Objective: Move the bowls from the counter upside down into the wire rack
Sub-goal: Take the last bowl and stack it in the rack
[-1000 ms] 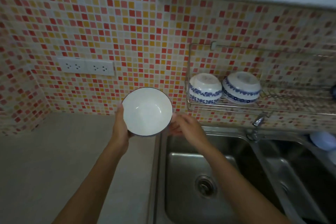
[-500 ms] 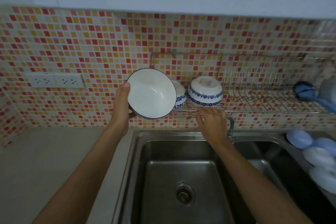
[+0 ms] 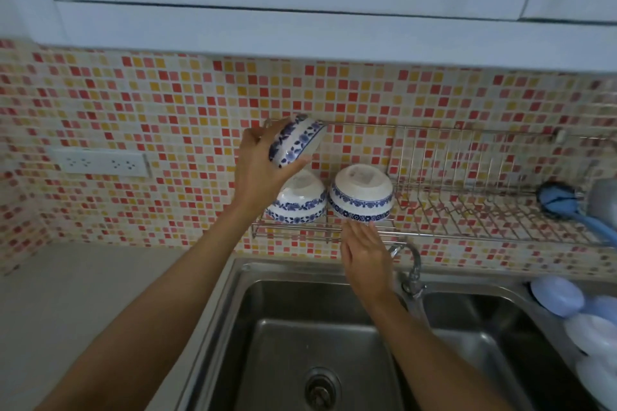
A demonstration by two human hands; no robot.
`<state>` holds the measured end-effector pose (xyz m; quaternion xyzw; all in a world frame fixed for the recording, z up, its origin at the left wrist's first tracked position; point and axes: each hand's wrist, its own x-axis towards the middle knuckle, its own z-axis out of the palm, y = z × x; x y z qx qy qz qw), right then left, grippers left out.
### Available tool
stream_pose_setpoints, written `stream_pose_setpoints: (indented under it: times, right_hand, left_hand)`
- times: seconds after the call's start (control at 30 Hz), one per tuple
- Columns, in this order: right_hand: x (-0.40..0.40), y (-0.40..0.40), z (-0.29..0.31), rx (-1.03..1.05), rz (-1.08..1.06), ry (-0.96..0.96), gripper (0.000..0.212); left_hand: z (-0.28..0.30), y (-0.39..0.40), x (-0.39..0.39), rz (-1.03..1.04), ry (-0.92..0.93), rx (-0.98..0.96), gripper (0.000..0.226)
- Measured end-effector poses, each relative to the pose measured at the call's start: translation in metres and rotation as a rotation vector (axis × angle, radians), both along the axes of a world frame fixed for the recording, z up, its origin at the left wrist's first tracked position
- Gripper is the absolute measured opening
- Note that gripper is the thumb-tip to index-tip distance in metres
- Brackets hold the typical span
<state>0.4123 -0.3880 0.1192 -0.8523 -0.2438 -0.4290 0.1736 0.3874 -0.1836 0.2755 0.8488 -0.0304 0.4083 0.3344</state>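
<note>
My left hand (image 3: pixel 258 165) grips a white bowl with a blue flower band (image 3: pixel 297 140), tilted with its mouth turned toward the tiled wall, above the left end of the wire rack (image 3: pixel 467 237). Two matching bowls stand upside down side by side in the rack: the left bowl (image 3: pixel 300 202) partly behind my left hand, the right bowl (image 3: pixel 361 195) beside it. My right hand (image 3: pixel 364 253) hovers empty with fingers apart just below the rack's front rail, under the right bowl.
A steel double sink (image 3: pixel 320 344) lies below the rack, with a tap (image 3: pixel 412 269) at its back edge. A blue brush (image 3: pixel 567 203) rests at the rack's right end. Pale lids (image 3: pixel 557 295) lie at the far right. A grey counter (image 3: pixel 83 304) and wall sockets (image 3: pixel 100 163) are on the left.
My left hand has lifted the bowl and turned it from facing me to facing the wall, above the rack's left bowl. My right hand stayed below the rack.
</note>
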Motion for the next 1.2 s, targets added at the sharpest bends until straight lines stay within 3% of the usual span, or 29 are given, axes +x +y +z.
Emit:
stream_pose_setpoints:
  times: [0.17,0.33,0.63,0.97,1.2]
  right_hand:
    - [0.005,-0.002,-0.005,0.021,0.036,-0.02,0.032]
    - [0.006,0.0,-0.009,0.068,0.046,-0.006,0.031]
    - [0.006,0.002,-0.011,0.116,0.045,-0.041,0.03]
    - [0.006,0.003,-0.012,0.131,0.054,-0.013,0.028]
    - [0.007,0.004,-0.014,0.136,0.039,-0.013,0.027]
  left_hand:
    - [-0.009,-0.009,0.021,0.098,0.092,0.506,0.071]
    - [-0.03,-0.012,0.034,0.13,0.162,0.725,0.067]
    - [-0.05,-0.004,0.042,0.163,0.268,0.775,0.069]
    - [-0.062,-0.007,0.048,0.095,0.334,0.705,0.077]
    - [-0.07,-0.005,0.049,0.035,0.32,0.62,0.063]
